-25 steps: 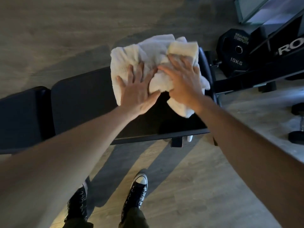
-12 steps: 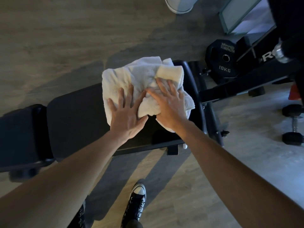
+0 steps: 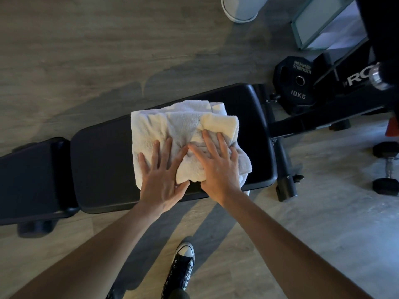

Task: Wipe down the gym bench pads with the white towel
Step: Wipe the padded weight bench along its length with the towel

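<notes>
Honestly, both my left hand (image 3: 160,180) and right hand (image 3: 218,169) are pressed flat, fingers (image 3: 206,137) spread, on the white towel (image 3: 172,130); unwiped surface (image 3: 103,160) runs lengthwise off left.

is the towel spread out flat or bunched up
Bunched up: the white towel lies in overlapping folds and creases on the long bench pad, under the left hand and right hand.

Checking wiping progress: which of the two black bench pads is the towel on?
The longer pad, nearer the 10KG plate; both hands press the white towel there. The shorter pad is bare.
</notes>
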Demonstrator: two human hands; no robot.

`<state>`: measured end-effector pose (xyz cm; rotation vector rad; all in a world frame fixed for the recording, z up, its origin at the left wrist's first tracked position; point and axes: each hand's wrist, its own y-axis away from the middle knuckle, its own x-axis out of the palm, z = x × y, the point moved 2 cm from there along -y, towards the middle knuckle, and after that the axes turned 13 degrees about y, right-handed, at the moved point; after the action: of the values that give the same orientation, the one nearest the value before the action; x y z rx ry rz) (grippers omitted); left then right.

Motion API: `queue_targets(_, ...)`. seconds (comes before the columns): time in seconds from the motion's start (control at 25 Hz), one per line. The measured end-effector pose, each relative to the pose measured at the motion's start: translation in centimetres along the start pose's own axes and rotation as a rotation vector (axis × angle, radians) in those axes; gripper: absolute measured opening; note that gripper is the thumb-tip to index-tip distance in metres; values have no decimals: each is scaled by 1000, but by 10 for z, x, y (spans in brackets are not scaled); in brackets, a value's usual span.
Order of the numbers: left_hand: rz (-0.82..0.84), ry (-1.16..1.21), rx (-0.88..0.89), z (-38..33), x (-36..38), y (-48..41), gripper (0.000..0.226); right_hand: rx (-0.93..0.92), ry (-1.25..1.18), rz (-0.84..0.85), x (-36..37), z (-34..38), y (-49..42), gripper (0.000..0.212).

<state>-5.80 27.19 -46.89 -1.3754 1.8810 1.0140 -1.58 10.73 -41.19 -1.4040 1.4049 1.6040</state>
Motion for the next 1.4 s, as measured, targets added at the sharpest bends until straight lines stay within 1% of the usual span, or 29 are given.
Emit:
queue_targets(0.28, 48, -6, 27, 11, -9, -10, 89, 28, 21, -4, 0, 6, -8, 100)
queue_targets(0.44, 57, -19, 14, 13, -8, -9, 91, 61, 27, -11, 4, 11, -5, 104)
queue_targets(0.56, 73, -53, 32, 15, -11, -7, 91, 94, 20, 20, 5, 18, 0, 109)
queue_targets(0.76, 73, -31, 41, 34, -8, 29, 88, 78, 6, 56, 14, 50, 27, 116)
queue_targets(0.96, 59, -44, 13, 66, 1, 87, 90, 13, 8, 80, 32, 95, 61, 117)
queue_targets(1.12, 49, -31, -53, 96, 3, 133, 87, -125, 47, 16, 43, 132, 73, 115)
queue_targets(1.24, 54, -21, -115, 127, -13, 132, 93, -226, 80, -11, 37, 157, 42, 106)
queue_targets(1.32, 75, 24, -189, 151, -28, 117, 98, -261, 108, 24, 27, 178, 7, 102)
queue_targets(1.4, 41, 57, -222, 177, -46, 96, 98, -281, 125, 31, 17, 196, -33, 99)
